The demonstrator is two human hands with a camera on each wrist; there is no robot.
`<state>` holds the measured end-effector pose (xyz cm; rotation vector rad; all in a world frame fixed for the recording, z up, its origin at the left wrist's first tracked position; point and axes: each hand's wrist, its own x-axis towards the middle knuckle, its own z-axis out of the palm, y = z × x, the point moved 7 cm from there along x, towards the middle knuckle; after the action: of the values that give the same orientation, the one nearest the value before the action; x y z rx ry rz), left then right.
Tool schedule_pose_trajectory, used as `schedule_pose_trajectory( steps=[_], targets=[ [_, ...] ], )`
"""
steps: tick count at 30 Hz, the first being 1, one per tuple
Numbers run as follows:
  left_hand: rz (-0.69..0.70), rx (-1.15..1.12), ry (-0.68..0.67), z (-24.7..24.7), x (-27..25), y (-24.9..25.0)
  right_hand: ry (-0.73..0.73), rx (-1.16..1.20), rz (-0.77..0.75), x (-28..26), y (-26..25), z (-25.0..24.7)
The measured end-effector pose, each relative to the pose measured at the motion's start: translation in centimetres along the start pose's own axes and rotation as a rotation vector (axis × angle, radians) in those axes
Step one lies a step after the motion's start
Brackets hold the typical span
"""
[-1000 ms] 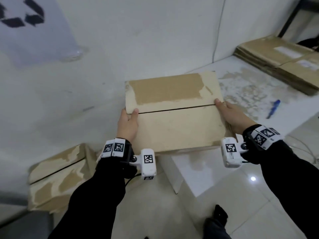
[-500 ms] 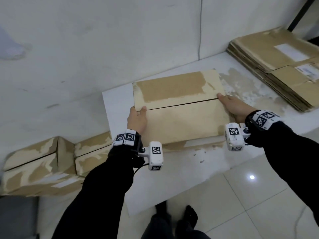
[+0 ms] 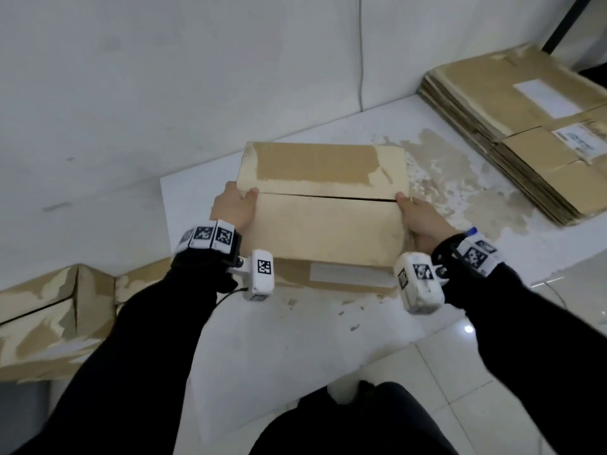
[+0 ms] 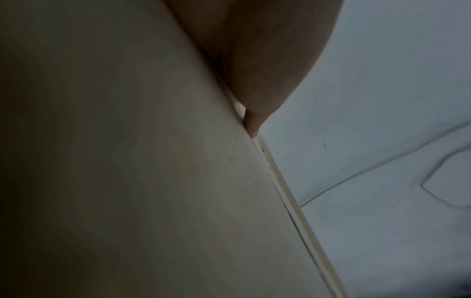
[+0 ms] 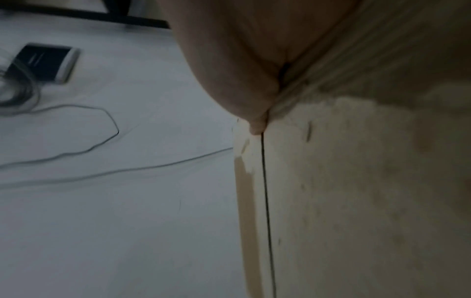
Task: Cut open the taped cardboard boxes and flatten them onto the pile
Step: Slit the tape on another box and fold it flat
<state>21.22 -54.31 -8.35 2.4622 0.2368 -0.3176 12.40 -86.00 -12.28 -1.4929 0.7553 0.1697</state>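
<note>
A closed cardboard box [image 3: 328, 224] with torn paper patches and a dark seam across its top sits on the white platform [image 3: 295, 339]. My left hand [image 3: 235, 206] grips its left end, thumb on top at the seam. My right hand [image 3: 420, 218] grips its right end the same way. In the left wrist view the box side [image 4: 127, 161] fills the left and the left hand [image 4: 254, 60] lies against it. In the right wrist view the right hand [image 5: 229, 60] lies against the box [image 5: 356, 181]. The fingers on the box's ends are hidden.
A pile of flattened boxes [image 3: 525, 126] lies at the back right against the wall. Two closed boxes [image 3: 49, 320] stand on the floor at the left. A blue pen [image 3: 471, 230] lies by my right wrist. A dark device [image 5: 43, 62] with cables lies on the floor.
Both hands have carried the box to the right and down onto the white platform, keeping the same hold. The pile has come closer in view.
</note>
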Motion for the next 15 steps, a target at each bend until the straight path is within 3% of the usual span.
schedule_pose_trajectory(
  steps=[3, 6, 8, 11, 13, 15],
  targets=[
    [0.11, 0.14, 0.01, -1.3, -0.3, 4.7, 0.047, 0.176, -0.062, -2.3, 1.2, 1.3],
    [0.25, 0.05, 0.026, -0.3, -3.4, 10.2, -0.064, 0.301, 0.015, -4.4, 3.6, 3.1],
    [0.321, 0.08, -0.051, 3.2, -6.3, 13.0, -0.118, 0.238, 0.045, -4.9, 5.0, 2.5],
    [0.317, 0.353, -0.132, 9.9, -9.6, 14.5, -0.072, 0.174, 0.013, -2.9, 5.3, -1.2],
    [0.275, 0.558, -0.102, 13.1, -10.4, 14.0, -0.031, 0.097, -0.004, 0.1, 4.8, -3.6],
    [0.275, 0.699, -0.009, 14.8, -10.8, 13.5, -0.094, -0.074, -0.101, 2.9, 3.6, -4.5]
  ],
)
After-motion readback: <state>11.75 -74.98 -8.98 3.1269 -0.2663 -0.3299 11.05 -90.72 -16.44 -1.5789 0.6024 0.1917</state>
